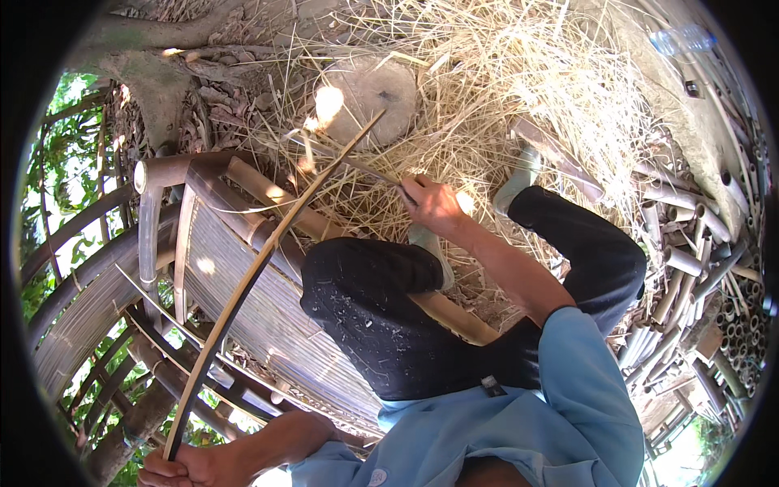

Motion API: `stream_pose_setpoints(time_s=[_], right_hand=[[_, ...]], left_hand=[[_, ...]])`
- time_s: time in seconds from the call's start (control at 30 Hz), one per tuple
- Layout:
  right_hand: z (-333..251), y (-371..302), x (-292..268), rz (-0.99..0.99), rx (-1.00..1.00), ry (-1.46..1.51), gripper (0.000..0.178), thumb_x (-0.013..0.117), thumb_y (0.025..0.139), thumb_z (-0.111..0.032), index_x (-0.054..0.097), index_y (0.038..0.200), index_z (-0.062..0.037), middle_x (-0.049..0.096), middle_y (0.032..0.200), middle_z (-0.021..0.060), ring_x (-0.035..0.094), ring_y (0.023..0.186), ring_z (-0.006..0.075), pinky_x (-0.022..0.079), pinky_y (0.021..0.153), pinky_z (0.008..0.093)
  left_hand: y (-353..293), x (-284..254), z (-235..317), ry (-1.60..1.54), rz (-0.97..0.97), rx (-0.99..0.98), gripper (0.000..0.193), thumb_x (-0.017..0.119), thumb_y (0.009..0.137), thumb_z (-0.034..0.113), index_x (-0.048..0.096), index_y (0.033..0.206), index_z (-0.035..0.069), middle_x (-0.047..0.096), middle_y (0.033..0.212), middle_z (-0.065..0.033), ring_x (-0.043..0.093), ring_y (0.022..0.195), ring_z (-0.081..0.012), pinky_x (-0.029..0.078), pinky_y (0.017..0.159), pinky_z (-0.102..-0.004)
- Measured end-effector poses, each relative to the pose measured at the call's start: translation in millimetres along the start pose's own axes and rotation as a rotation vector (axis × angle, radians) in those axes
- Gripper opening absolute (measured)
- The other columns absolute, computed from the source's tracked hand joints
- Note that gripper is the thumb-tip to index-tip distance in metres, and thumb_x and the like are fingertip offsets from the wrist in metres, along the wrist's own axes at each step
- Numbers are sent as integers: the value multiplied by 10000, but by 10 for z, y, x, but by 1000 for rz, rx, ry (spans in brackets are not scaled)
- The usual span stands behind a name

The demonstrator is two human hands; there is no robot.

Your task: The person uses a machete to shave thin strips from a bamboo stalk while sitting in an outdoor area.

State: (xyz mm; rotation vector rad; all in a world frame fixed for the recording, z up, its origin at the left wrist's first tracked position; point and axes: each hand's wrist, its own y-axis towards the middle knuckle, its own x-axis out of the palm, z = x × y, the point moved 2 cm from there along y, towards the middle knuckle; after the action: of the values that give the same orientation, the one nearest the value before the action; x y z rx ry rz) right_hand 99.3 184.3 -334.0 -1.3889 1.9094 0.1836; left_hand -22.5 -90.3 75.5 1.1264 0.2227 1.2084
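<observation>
Outdoor edge, far left: bright green leaves (69, 170) show through curved, dark bamboo rails (53, 235); above them, a thick tree root (154, 89) spreads over brown soil.
Left hand, lower left: the left hand (195, 465) has its fingers curled around the lower end of a long strip.
Long strip, left to centre: the bamboo-like strip (265, 251) slants up and right from the left hand, passing just beside the seated person's knee. It is slender and slightly bowed, with a pale tan face, a dark edge and a narrow upper tip.
Bamboo furniture, beneath the strip: thick brown poles frame a slatted panel (215, 264).
Round block, upper centre: greyish, flat-topped, sunlit at one side; the block (398, 89) lies behind the strip's tip.
Right hand, centre: the right hand (436, 207) is closed around a slim, blade-like tool (369, 169), which reaches left to the strip; whether they touch, I cannot tell.
Ground, centre to right: loose golden straw (527, 81) covers the earth.
Far right: a clear plastic bottle (683, 39) lies above piled bamboo lengths (682, 260).
</observation>
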Motion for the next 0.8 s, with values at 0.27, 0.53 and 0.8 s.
stream_pose_setpoints(time_s=[0.27,0.53,0.8], right_hand=[[1369,-58,242,177,249,-180,427,599,936,-233,494,1333,-111,677,909,227,666,838,435,526,698,532],[-84,-453,-643,70,63,340,202,612,955,-186,529,1078,-48,603,658,163,636,608,330,533,600,471],[-1725,-1410,-1224,240,-281,194,201,683,932,-177,560,992,-31,590,730,134,613,564,266,508,537,400]], left_hand=[[134,-36,-54,1,-17,-78,277,407,991,264,416,759,112,260,551,35,250,469,-104,241,456,-267],[-156,503,23,-300,182,-160,342,427,995,383,461,781,117,288,650,25,211,548,-150,256,534,-339],[-659,574,173,-264,-24,-38,490,543,999,549,483,792,109,360,633,35,233,473,-93,198,455,-273]])
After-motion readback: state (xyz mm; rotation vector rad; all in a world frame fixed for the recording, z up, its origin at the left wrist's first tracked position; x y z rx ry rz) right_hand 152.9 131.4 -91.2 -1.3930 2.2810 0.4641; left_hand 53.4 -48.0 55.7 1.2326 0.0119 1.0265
